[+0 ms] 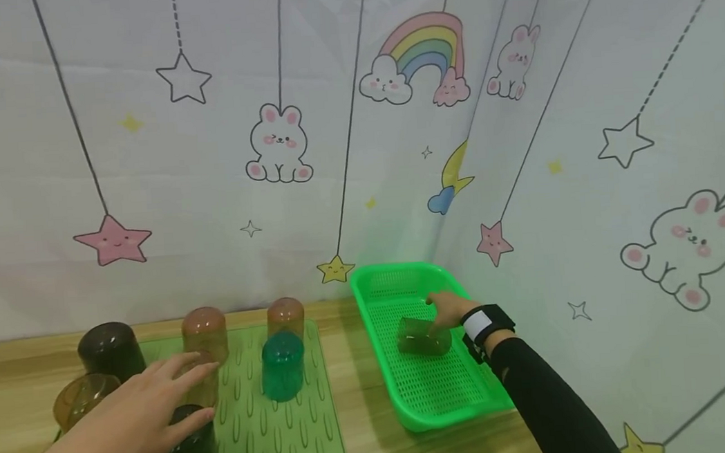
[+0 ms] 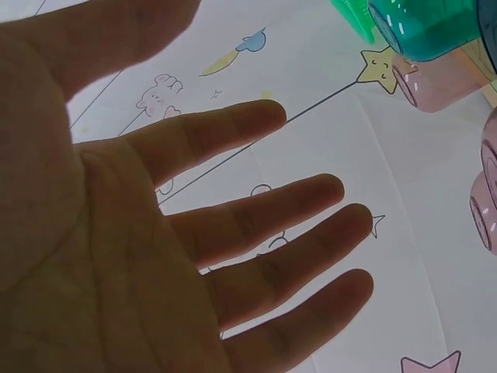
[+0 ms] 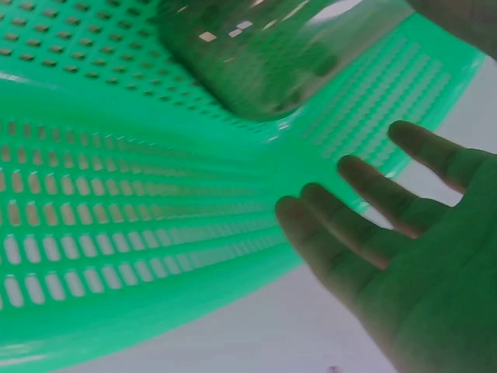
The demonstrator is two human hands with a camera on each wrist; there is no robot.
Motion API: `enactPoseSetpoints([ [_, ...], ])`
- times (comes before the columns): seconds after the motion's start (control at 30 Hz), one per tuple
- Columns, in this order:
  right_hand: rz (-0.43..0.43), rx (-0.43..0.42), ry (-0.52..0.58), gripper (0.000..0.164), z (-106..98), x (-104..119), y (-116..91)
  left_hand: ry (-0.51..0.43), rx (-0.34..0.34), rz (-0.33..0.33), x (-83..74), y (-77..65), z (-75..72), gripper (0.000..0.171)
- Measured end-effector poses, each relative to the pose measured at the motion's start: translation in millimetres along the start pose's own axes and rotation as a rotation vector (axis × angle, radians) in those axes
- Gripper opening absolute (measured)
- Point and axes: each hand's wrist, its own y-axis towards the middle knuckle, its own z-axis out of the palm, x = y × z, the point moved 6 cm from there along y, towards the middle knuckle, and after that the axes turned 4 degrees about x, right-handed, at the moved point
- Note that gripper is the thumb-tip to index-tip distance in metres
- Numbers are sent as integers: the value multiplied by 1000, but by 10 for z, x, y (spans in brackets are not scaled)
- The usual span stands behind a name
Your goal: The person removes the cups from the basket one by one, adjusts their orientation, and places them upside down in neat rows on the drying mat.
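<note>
My left hand (image 1: 138, 408), its fingers spread and straight in the left wrist view, hovers over the left part of a green drying mat (image 1: 313, 430). Below and around it stand an amber cup (image 1: 86, 398), a dark cup (image 1: 189, 450) and another amber cup (image 1: 205, 385), partly hidden by the fingers. At the basket's right side, my right hand (image 1: 450, 311) has its fingers extended, with nothing gripped. Close to its thumb, a brownish see-through cup (image 1: 420, 338) lies on its side inside the green basket (image 1: 405, 418). Whether the thumb touches that cup, I cannot tell.
Farther back are a dark cup (image 1: 111, 351), an orange-brown cup (image 1: 205, 329) and a pinkish cup (image 1: 285, 314), with a teal cup (image 1: 283, 366) before the last. A printed curtain (image 1: 212, 215) borders the wooden table (image 1: 353, 386) behind and on the right.
</note>
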Motion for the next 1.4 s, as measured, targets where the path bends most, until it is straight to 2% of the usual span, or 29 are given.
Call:
enactPoseSetpoints([
  [0.17, 51, 35, -8, 73, 74, -68, 37, -18, 9, 5, -3, 1, 48, 59],
  [0.43, 128, 96, -20, 64, 221, -80, 50, -34, 13, 22, -4, 20, 75, 58],
  [0.53, 166, 121, -11, 67, 282, -87, 74, -45, 33, 26, -4, 17, 91, 57],
  [0.7, 140, 139, -29, 67, 371, -70, 160, -56, 53, 5, 16, -28, 131, 58],
  [0.9, 119, 117, -11, 63, 408, -70, 239, -100, 115, -10, 65, -58, 191, 57],
  [1.17, 85, 70, 55, 66, 353, -19, 90, -133, 100, -31, 68, -98, 195, 61],
  [1.4, -4, -31, 147, 63, 128, 77, -58, -157, 96, -35, 72, -127, 235, 61],
])
